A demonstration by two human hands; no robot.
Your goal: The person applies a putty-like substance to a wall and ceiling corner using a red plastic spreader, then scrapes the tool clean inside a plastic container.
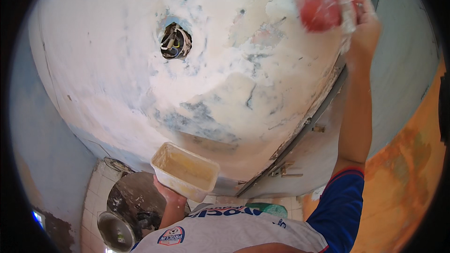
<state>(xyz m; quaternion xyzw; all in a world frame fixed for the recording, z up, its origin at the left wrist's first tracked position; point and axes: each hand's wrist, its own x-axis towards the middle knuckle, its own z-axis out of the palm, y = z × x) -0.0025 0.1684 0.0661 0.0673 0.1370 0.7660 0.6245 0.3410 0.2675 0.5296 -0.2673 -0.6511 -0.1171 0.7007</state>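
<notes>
My right hand [362, 23] is closed on the white-smeared handle of a red, flat plastering tool [318, 7], slightly blurred, held against the upper right of a patchy white plastered wall [117, 75]. My left hand [172, 192] grips a cream rectangular plastic tub [187, 168] at the lower middle; pale residue coats its inside. An irregular hole [176, 41] in the wall, left of the tool, exposes wires and short pale pieces of conduit.
A dark metal frame [295, 133] edges the wall at right. Orange blotched wall [398, 173] stands further right. Below left are a dark round surface [133, 197], a metal container [115, 229] and cables on a tiled floor [93, 192]. A green object [269, 210] lies low behind my body.
</notes>
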